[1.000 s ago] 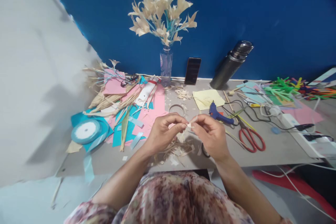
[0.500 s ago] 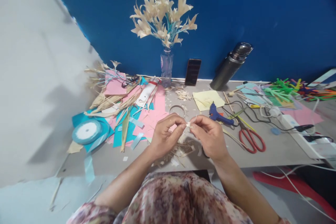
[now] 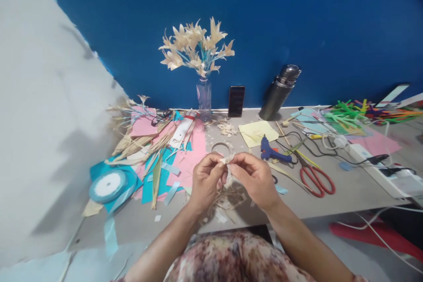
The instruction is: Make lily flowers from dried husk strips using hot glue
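Cream scrap (image 3: 226,160) pinched between tips of left fingers (image 3: 216,172), right fingers (image 3: 243,157).

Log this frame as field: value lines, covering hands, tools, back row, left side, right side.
left hand: pinching a small cream-coloured thin piece
right hand: at the same piece; grip unclear
tools: blue glue gun; red-handled scissors
back row: clear bottle holding cream flowers; upright black phone; dark cylindrical flask, tilted
left side: light-blue ribbon spool on teal sheet
right side: white power strip
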### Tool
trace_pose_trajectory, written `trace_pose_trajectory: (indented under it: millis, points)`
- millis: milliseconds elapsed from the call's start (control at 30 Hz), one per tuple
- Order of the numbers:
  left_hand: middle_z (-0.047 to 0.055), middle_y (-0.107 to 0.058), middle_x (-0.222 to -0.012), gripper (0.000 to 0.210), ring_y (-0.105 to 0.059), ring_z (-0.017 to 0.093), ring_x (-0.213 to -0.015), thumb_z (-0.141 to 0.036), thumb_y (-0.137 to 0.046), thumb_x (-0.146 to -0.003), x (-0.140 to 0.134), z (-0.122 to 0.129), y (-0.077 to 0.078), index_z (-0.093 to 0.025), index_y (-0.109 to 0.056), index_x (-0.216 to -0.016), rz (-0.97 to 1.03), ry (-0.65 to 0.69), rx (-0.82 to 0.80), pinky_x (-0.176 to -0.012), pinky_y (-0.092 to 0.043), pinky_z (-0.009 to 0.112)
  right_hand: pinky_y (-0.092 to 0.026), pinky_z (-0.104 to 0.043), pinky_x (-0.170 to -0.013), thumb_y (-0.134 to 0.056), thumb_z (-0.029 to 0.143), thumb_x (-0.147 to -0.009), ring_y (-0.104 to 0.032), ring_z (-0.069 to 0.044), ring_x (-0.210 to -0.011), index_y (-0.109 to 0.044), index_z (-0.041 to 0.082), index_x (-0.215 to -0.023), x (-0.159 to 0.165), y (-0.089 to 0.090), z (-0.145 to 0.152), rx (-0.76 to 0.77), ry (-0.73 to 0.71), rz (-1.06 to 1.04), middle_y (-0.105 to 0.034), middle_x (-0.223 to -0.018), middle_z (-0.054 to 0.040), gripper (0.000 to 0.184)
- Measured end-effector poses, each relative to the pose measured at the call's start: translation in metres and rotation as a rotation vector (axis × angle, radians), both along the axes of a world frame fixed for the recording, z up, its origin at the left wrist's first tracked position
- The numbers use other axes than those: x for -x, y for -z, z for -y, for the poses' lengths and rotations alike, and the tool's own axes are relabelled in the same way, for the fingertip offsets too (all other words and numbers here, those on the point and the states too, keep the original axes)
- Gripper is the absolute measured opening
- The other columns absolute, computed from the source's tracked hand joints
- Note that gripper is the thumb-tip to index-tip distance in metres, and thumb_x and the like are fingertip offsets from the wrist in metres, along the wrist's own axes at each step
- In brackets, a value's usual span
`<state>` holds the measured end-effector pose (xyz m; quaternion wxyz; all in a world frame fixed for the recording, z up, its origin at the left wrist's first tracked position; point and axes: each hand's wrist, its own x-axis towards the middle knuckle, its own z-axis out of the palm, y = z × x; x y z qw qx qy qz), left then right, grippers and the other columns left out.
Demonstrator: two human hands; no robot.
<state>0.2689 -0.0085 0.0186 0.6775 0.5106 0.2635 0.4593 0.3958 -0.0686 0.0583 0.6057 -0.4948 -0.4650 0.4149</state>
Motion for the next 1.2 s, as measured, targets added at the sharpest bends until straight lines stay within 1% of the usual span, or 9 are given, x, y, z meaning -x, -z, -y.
trace_pose_trajectory:
  millis: [67, 167, 367, 467, 600, 700, 1033, 1133, 1200]
  points:
    - [-0.006, -0.051, -0.062, 0.025, -0.044, 0.008, -0.048, -0.041, -0.067, -0.091, 0.001, -0.001, -0.001, -0.019, -0.058, -0.084, -0.015, 0.013, -0.044, -0.047, -0.039, 0.021, -0.052, -0.025, -0.058, -0.070, 0.031, -0.087, -0.064, -0.015, -0.061, -0.070, 0.019, -0.085, -0.004, 0.002, 0.000, 0.005, 0.023, 0.009, -0.068, -0.070, -0.0010, 0.012]
    - [-0.003, -0.053, -0.070, 0.022, -0.049, 0.008, -0.051, -0.037, -0.064, -0.093, 0.004, -0.003, -0.007, -0.018, -0.060, -0.083, -0.091, 0.002, -0.189, -0.049, -0.041, 0.022, -0.049, -0.023, -0.058, -0.072, 0.030, -0.085, -0.061, -0.013, -0.062, -0.071, 0.018, -0.086, -0.013, 0.005, 0.001, 0.008, 0.074, 0.056, -0.068, -0.073, -0.0013, 0.012]
    - [0.004, -0.062, -0.078, 0.015, -0.059, 0.015, -0.073, -0.020, -0.055, -0.096, 0.007, -0.014, -0.019, -0.019, -0.063, -0.083, -0.300, -0.062, -0.740, -0.069, -0.046, 0.029, -0.047, -0.023, -0.058, -0.075, 0.030, -0.083, -0.059, -0.014, -0.066, -0.074, 0.019, -0.093, -0.041, 0.008, 0.011, 0.027, 0.071, 0.121, -0.067, -0.076, -0.0021, 0.015]
    - [0.004, -0.064, -0.079, 0.015, -0.060, 0.016, -0.076, -0.014, -0.053, -0.097, 0.004, -0.020, -0.020, -0.019, -0.064, -0.087, -0.335, -0.020, -0.848, -0.071, -0.046, 0.029, -0.048, -0.025, -0.061, -0.076, 0.033, -0.084, -0.061, -0.015, -0.070, -0.074, 0.020, -0.094, -0.051, 0.009, 0.014, 0.028, 0.012, 0.137, -0.069, -0.080, -0.0033, 0.016]
    - [0.005, -0.065, -0.080, 0.015, -0.060, 0.016, -0.076, -0.014, -0.054, -0.097, -0.002, -0.022, -0.018, -0.019, -0.065, -0.089, -0.337, 0.063, -0.843, -0.069, -0.046, 0.028, -0.047, -0.027, -0.064, -0.075, 0.035, -0.085, -0.062, -0.018, -0.073, -0.074, 0.020, -0.089, -0.057, 0.010, 0.011, 0.005, -0.029, 0.200, -0.068, -0.081, -0.0043, 0.015]
    - [0.004, -0.065, -0.079, 0.015, -0.059, 0.015, -0.074, -0.014, -0.054, -0.098, -0.006, -0.023, -0.018, -0.019, -0.064, -0.088, -0.330, 0.107, -0.814, -0.068, -0.045, 0.027, -0.047, -0.028, -0.067, -0.072, 0.032, -0.088, -0.062, -0.018, -0.075, -0.073, 0.019, -0.083, -0.060, 0.011, 0.006, -0.021, -0.017, 0.249, -0.068, -0.081, -0.0045, 0.014]
    - [0.005, -0.065, -0.080, 0.017, -0.059, 0.017, -0.076, -0.025, -0.057, -0.098, -0.011, -0.027, -0.013, -0.018, -0.066, -0.086, -0.338, 0.205, -0.654, -0.073, -0.045, 0.030, -0.045, -0.024, -0.061, -0.071, 0.035, -0.084, -0.058, -0.013, -0.065, -0.070, 0.017, -0.078, -0.067, 0.010, -0.003, 0.136, -0.080, 0.105, -0.068, -0.072, -0.0012, 0.019]
    - [0.005, -0.064, -0.078, 0.020, -0.058, 0.016, -0.073, -0.029, -0.058, -0.097, -0.014, -0.027, -0.017, -0.018, -0.065, -0.083, -0.358, 0.241, -0.565, -0.071, -0.045, 0.028, -0.046, -0.024, -0.061, -0.070, 0.036, -0.085, -0.059, -0.014, -0.066, -0.071, 0.017, -0.082, -0.068, 0.012, -0.004, 0.159, -0.082, 0.110, -0.069, -0.074, -0.0015, 0.019]
    - [0.004, -0.063, -0.076, 0.022, -0.057, 0.015, -0.069, -0.032, -0.060, -0.096, -0.014, -0.029, -0.018, -0.017, -0.065, -0.081, -0.388, 0.281, -0.482, -0.067, -0.044, 0.027, -0.046, -0.025, -0.061, -0.069, 0.036, -0.085, -0.061, -0.015, -0.067, -0.071, 0.017, -0.088, -0.074, 0.014, -0.002, 0.173, -0.054, 0.172, -0.070, -0.078, -0.0022, 0.019]
